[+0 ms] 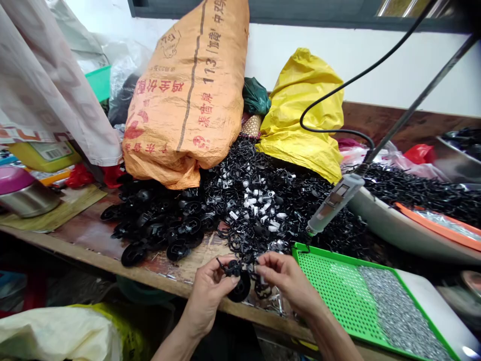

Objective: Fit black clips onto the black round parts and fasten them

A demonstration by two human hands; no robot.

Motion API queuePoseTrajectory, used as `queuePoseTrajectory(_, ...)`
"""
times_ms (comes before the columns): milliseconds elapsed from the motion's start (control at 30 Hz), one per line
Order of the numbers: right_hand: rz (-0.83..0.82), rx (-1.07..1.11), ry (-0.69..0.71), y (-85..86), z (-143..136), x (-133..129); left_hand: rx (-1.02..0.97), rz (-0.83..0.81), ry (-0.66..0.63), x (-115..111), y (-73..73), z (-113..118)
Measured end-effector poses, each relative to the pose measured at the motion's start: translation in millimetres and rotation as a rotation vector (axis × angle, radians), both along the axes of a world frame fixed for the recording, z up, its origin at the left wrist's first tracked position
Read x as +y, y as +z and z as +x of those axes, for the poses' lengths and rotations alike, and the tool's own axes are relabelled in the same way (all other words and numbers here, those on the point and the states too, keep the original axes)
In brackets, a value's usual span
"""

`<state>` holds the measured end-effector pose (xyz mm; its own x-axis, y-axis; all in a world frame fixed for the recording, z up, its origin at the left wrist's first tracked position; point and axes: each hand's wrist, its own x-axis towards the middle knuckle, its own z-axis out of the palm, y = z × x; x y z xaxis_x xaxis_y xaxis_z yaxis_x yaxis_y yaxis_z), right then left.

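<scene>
My left hand [213, 293] is closed on a black plastic part with a round disc [240, 288], just above the front edge of the workbench. Close on its right, my right hand [282, 277] has thumb and forefinger pinched together beside the part; whatever lies between those fingertips is too small to name. Behind the hands spreads a pile of small black and white plastic pieces [259, 200]. More black disc-shaped parts [158, 225] lie heaped to the left.
A green perforated tray [330, 286] with small metal pieces stands at right. Above it an electric screwdriver [334, 203] hangs from a cable. An orange woven sack [188, 100] and a yellow bag [306, 110] stand behind. A steel container [28, 195] with a purple lid sits far left.
</scene>
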<state>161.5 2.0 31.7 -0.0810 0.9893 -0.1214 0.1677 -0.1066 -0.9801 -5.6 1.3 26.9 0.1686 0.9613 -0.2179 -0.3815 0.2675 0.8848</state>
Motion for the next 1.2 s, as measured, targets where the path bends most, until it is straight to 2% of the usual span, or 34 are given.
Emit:
queuePoseTrajectory(100, 0.116, -0.119, -0.027, 0.4, -5.7, -15.3, -0.085, -0.057, -0.064, -0.6, 1.0, 5.5)
queuePoseTrajectory(167, 0.317, -0.284, -0.03, -1.4, -6.0, -21.8, -0.172, -0.14, -0.068, -0.6, -0.3, 6.8)
queuePoseTrajectory(300, 0.683, -0.549, 0.072, -8.0, -3.6, -27.2, -0.27, -0.296, -0.086, 1.8, 2.1, 5.5)
queuePoseTrajectory(467, 0.922, -0.786, 0.083, -14.3, 3.0, -27.1, -0.309, -0.379, -0.096, 5.4, 12.2, 4.6)
queuePoseTrajectory(567, 0.903, -0.853, 0.088, -11.9, 12.5, -27.0, -0.274, -0.362, -0.131, 7.8, 13.2, 5.6)
queuePoseTrajectory(667, 0.784, -0.815, -0.078, -3.3, 20.6, -27.6, -0.231, -0.319, -0.101, 11.4, 10.8, 10.1)
queuePoseTrajectory(733, 0.733, -0.699, -0.197, 3.7, 20.2, -28.9, -0.234, -0.327, -0.083, 13.4, 9.3, 16.2)
queuePoseTrajectory(767, 0.731, -0.638, -0.211, 6.5, 17.9, -30.0, -0.244, -0.337, -0.087, 13.9, 8.9, 19.9)
queuePoseTrajectory(833, 0.778, -0.564, -0.163, 8.9, 10.5, -32.7, -0.267, -0.347, -0.113, 13.8, 8.9, 27.0)
queuePoseTrajectory(967, 0.898, -0.581, -0.083, 1.9, -2.1, -39.0, -0.281, -0.325, -0.181, 11.6, 10.9, 32.7)
queuePoseTrajectory(1200, 0.905, -0.605, -0.013, -4.0, 2.8, -45.7, -0.223, -0.354, -0.245, 11.7, 15.1, 28.0)
